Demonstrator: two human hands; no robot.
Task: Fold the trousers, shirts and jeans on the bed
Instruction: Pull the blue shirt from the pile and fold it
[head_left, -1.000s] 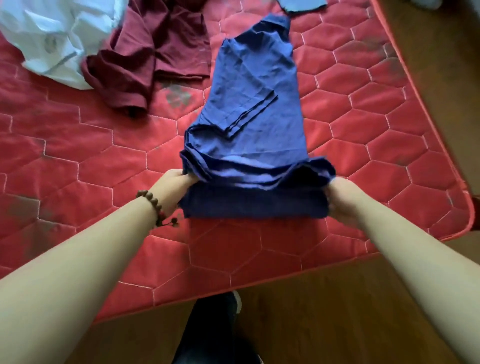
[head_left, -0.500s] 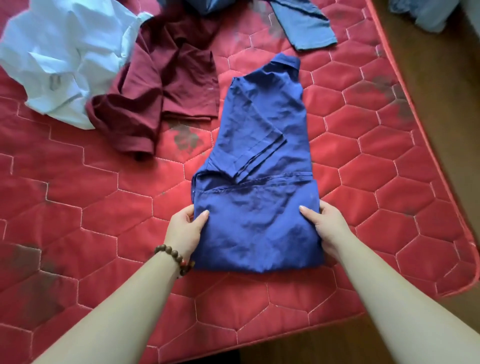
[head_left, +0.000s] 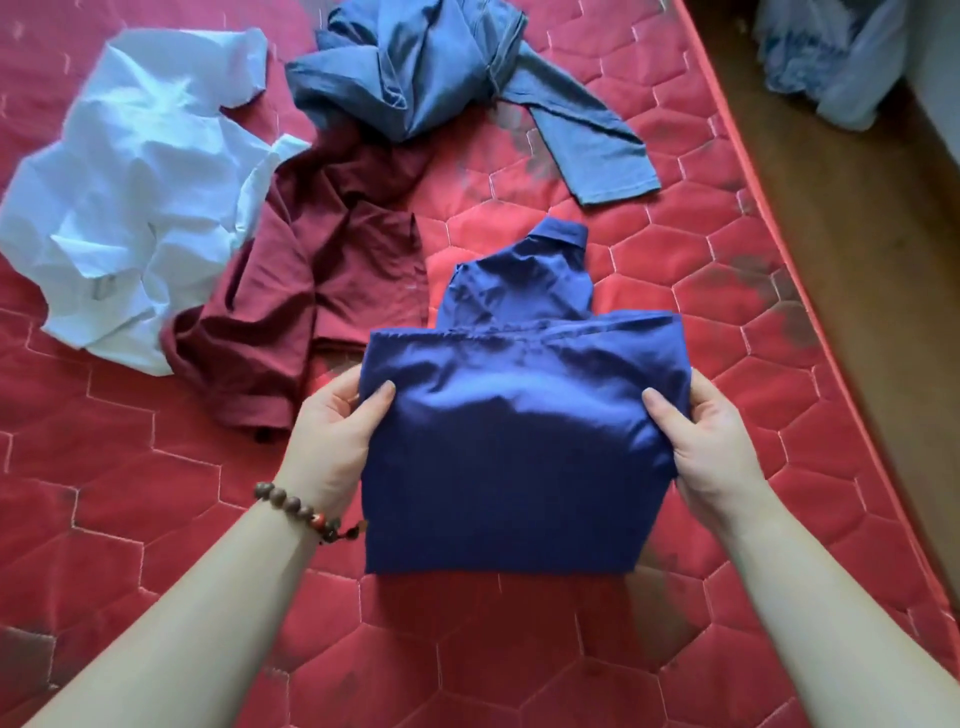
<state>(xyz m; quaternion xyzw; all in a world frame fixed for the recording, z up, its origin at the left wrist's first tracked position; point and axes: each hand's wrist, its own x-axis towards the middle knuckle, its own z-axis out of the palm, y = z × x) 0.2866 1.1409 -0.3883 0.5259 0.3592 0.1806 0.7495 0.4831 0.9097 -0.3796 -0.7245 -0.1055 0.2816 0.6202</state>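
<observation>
Under the folded blue shirt (head_left: 519, 441), both hands' (head_left: 332, 441) (head_left: 711, 441) fingers hide, thumbs pinching its sides.

Bed (head_left: 675, 270), red hexagon-quilted cover, lying under four garments: folded navy shirt (head_left: 509, 467) sitting near the front edge; crumpled maroon shirt (head_left: 311, 291) lying just left of it; white shirt (head_left: 130, 208) bunching toward the left edge; grey-blue garment (head_left: 431, 67) heaping at the far edge.

A brown wooden floor (head_left: 857, 291) ran along the right of the scene. At the far right, a pale blue-white bundle (head_left: 841, 57), perhaps a plastic bag, lay on it beside a white wall (head_left: 943, 47).
</observation>
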